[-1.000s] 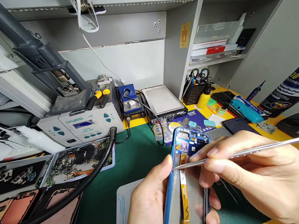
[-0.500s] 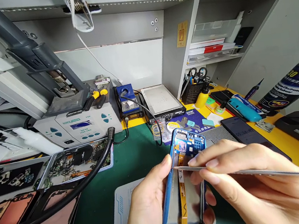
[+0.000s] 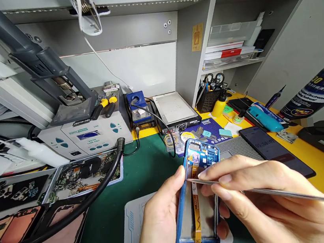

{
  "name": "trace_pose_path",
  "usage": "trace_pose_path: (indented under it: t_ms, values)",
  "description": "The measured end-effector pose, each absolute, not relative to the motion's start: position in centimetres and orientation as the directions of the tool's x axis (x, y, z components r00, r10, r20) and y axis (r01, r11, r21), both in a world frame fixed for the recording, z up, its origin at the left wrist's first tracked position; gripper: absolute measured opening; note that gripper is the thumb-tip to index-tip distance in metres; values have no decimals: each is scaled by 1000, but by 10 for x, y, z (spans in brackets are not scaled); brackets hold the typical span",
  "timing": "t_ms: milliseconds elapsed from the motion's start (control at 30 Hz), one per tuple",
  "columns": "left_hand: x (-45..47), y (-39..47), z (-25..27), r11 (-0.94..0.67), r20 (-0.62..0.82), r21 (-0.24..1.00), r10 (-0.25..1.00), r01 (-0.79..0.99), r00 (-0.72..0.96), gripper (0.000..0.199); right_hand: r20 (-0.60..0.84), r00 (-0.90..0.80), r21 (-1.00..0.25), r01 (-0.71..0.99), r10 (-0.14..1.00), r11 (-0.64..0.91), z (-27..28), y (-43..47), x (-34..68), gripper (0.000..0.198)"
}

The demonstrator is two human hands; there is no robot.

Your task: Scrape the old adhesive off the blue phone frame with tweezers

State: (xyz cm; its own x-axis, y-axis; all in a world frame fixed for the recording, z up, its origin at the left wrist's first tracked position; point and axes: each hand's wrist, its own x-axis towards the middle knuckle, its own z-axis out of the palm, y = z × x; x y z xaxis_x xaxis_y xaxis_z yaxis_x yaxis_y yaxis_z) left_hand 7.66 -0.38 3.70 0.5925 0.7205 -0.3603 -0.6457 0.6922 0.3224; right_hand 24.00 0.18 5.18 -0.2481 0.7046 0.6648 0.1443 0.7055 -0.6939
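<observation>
My left hand (image 3: 161,217) holds an opened blue phone housing (image 3: 207,225) upright and tilted, its thumb on the left rim and its fingertips around the right side. Small circuit boards fill the top and bottom of the housing. Down its bare grey middle runs an orange flex cable (image 3: 196,216) with handwritten marks. My right hand (image 3: 257,192) pinches slim metal tweezers (image 3: 201,181) between thumb and fingers. Their tip meets the left inner edge of the housing beside my left thumb; whether it grips anything is too small to tell.
A black hose (image 3: 100,197) curves across the left side, over trays of phone parts (image 3: 82,174). A hot-air station (image 3: 89,135) and a heating plate (image 3: 175,108) stand behind. On the right lie a phone with a timer (image 3: 276,150) and a large spray can (image 3: 316,89).
My right hand and the tweezers have shifted slightly left and down, the tip staying by the left rim. The housing has moved a little to the left in my left hand.
</observation>
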Motion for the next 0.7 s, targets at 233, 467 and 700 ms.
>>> trace_pose_path:
  t_ms: [233,467,700]
  values:
    - [75,-5,30,714,-319,308,700,-629,639,55,708,-309,-587,242,635,773,53,9,240,29]
    - [73,-5,30,719,-294,309,695,-622,657,58,699,-317,-567,299,641,767,59,7,239,30]
    - [74,-4,27,725,-282,330,687,-605,669,57,714,-265,-584,286,648,760,68,8,239,23]
